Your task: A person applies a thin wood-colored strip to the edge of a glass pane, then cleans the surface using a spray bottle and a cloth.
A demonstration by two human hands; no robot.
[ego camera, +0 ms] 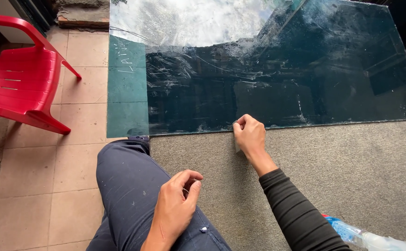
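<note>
A large sheet of dark tinted glass lies flat on a grey carpeted surface, smeared with whitish streaks and reflecting sky at its far end. My right hand rests at the glass's near edge, fingers closed around a small thin pale object whose kind I cannot tell. My left hand hovers above my thigh in dark blue trousers, fingers curled loosely with thumb and forefinger close together; whether they pinch anything is unclear.
A red plastic chair stands on the tiled floor at the left. A clear plastic spray bottle with a blue part lies on the carpet at bottom right. The glass's left strip looks lighter green.
</note>
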